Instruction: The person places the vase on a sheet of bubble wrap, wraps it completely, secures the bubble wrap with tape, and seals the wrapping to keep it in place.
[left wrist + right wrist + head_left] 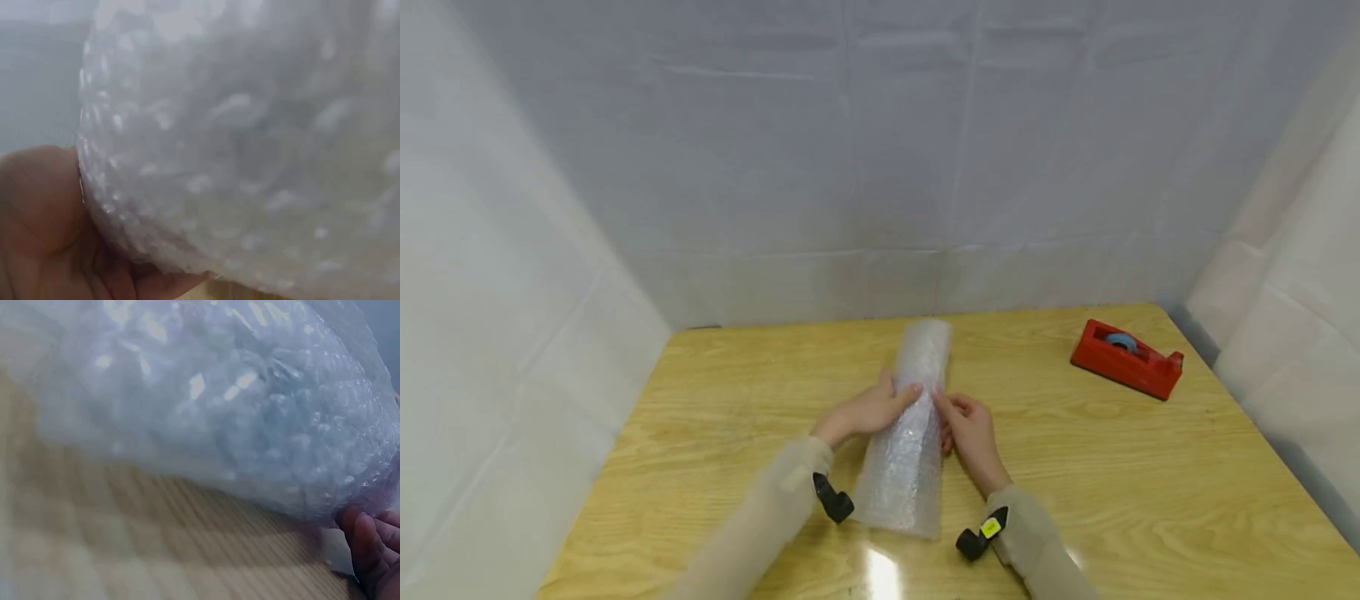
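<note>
A long bundle of clear bubble wrap [906, 475] lies on the table, pointing away from me, narrower at its far end and flared and flat at the near end. My left hand [868, 410] grips its left side, thumb across the top. From the right, my right hand [973, 433] pinches the wrap's edge between thumb and fingers. Bubble wrap [237, 137] fills most of the left wrist view, with the left hand [40, 219] curled under it. In the right wrist view, fingertips of the right hand [375, 547] hold the lower edge of the wrap [262, 412]. Whatever is inside cannot be made out.
A red tape dispenser [1127, 362] with a blue-cored roll stands at the table's back right. The wooden table [722, 400] ends at a white sheet [790, 167] behind, and more sheeting hangs at both sides.
</note>
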Demonstrator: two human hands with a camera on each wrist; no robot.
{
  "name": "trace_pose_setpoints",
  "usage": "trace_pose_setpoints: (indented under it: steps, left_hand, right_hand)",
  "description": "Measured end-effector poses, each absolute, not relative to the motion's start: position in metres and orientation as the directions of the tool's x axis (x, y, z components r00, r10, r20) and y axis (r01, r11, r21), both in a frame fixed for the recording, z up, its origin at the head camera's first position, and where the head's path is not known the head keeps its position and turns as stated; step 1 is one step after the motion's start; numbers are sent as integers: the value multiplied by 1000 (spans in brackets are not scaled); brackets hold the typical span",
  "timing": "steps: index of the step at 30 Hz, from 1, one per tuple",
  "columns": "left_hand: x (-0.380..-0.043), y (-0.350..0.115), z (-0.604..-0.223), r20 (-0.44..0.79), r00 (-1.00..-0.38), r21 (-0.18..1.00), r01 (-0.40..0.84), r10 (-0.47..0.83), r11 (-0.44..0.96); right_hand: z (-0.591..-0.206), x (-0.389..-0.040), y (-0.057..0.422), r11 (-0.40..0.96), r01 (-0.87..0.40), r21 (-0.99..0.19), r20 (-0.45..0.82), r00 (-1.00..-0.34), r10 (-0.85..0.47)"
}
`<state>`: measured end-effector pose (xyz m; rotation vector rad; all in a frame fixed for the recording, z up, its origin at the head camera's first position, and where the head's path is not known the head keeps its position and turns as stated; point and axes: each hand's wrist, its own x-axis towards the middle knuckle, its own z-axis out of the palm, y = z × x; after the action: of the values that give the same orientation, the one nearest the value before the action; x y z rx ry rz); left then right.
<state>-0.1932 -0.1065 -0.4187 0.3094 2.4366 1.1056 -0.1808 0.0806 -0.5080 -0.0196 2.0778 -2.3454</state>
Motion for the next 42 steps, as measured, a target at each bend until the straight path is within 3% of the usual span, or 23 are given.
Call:
trace_pose_setpoints:
  steps: [6, 17, 29, 36, 42]
  left_hand:
    - [-187, -104, -425, -244, -924, 800, -21, 294, 599]
    - [-180, -102, -438, -259, -948, 881, -152, 187, 448]
    - [-180, -102, -446, -174, -970, 923, -101, 168, 371]
    - [-181, -100, -449, -130, -978, 942, -70, 163, 330]
    - [-181, -102, -454, -132, -984, 954, -93, 120, 286]
  right_hand:
    - [-508, -195, 78, -71, -53, -996, 54, -998, -17]
    - [-510, -207, 72, -89, -68, -994, 71, -997, -27]
    - [-508, -212, 73, -57, -60, -997, 64, -996, -68]
    - [-473, -195, 74, -9, -106, -994, 107, -991, -83]
    - [-490, -205, 75, -15, -79, -997, 80, -993, -82]
